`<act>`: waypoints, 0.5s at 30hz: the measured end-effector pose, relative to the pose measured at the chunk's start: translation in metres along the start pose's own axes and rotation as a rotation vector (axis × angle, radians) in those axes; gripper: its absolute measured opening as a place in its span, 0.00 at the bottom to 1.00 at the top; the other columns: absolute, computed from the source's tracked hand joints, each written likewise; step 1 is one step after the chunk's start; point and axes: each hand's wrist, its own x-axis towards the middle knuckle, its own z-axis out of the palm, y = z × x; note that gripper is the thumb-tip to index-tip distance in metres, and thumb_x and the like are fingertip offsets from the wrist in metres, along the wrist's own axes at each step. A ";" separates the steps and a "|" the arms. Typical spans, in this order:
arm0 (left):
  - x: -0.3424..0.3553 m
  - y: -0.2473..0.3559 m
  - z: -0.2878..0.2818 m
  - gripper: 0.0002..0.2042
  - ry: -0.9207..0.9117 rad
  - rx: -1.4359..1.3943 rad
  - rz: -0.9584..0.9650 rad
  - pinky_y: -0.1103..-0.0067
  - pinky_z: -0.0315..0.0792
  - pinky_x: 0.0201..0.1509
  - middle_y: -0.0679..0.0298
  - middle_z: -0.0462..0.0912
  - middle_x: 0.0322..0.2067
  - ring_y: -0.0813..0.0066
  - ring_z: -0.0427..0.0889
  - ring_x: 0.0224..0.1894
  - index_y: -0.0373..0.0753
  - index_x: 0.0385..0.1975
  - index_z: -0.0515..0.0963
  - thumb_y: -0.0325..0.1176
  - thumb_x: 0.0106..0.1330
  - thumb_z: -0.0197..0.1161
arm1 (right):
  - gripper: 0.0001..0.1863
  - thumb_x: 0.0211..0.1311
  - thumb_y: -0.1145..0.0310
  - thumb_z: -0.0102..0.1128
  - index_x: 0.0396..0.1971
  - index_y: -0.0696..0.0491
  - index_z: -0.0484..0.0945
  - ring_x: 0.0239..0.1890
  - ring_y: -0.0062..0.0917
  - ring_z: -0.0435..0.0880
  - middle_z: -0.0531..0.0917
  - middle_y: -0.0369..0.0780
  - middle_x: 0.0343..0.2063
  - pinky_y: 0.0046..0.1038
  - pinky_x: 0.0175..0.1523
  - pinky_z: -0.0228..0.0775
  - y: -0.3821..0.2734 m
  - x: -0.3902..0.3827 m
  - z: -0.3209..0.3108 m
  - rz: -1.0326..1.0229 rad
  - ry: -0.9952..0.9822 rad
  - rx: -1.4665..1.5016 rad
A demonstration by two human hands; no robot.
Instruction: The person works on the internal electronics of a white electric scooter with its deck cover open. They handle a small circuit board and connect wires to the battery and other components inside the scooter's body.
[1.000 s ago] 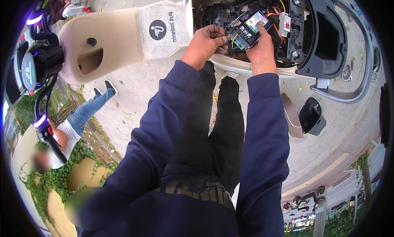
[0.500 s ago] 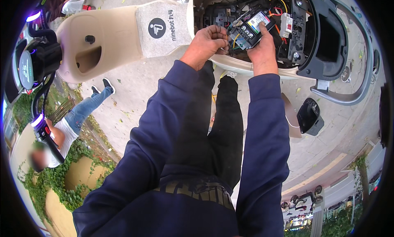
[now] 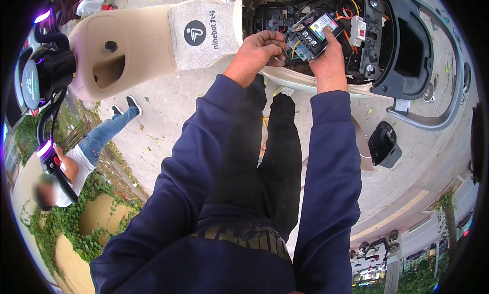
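Observation:
My right hand (image 3: 330, 59) is closed on a black, box-shaped electrical controller (image 3: 311, 39) with a pale label and screw terminals, its thumb lying along the label's edge. It is held tilted over the open compartment of a beige electric scooter (image 3: 147, 34). Beside the controller's terminal end, my left hand (image 3: 260, 53) is pinched, fingertips among thin wires (image 3: 294, 50), yellow, blue and green among them. Just what sits between those fingertips is hidden.
Right of the controller, a white breaker with a red switch (image 3: 359, 31) sits among orange and red cables. A grey grab rail (image 3: 443, 122) curves round the scooter's tail. A black plastic part (image 3: 384, 144) lies on the pavement. A person in jeans (image 3: 99, 138) stands at left.
The controller and my right hand have shifted very slightly to the right. My left hand keeps its pinch by the wires, almost in the same place.

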 end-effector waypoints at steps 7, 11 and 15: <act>0.001 -0.001 0.001 0.13 0.031 -0.025 -0.012 0.83 0.76 0.39 0.63 0.80 0.35 0.78 0.80 0.33 0.35 0.47 0.72 0.25 0.62 0.51 | 0.17 0.63 0.66 0.58 0.48 0.57 0.72 0.40 0.34 0.82 0.80 0.43 0.42 0.44 0.45 0.77 -0.001 -0.005 0.003 0.008 0.007 -0.026; 0.003 -0.002 0.000 0.13 0.038 -0.115 -0.040 0.84 0.75 0.37 0.64 0.81 0.33 0.80 0.80 0.32 0.35 0.46 0.74 0.27 0.63 0.52 | 0.17 0.63 0.66 0.57 0.49 0.57 0.72 0.41 0.34 0.82 0.80 0.43 0.43 0.44 0.46 0.76 -0.001 -0.003 0.001 0.000 -0.014 -0.015; 0.005 -0.006 -0.001 0.12 0.071 -0.131 -0.051 0.84 0.75 0.36 0.66 0.81 0.31 0.82 0.79 0.29 0.36 0.46 0.75 0.30 0.64 0.55 | 0.17 0.63 0.65 0.57 0.49 0.57 0.71 0.41 0.35 0.82 0.79 0.43 0.43 0.44 0.46 0.76 -0.001 -0.003 0.001 0.013 -0.019 -0.008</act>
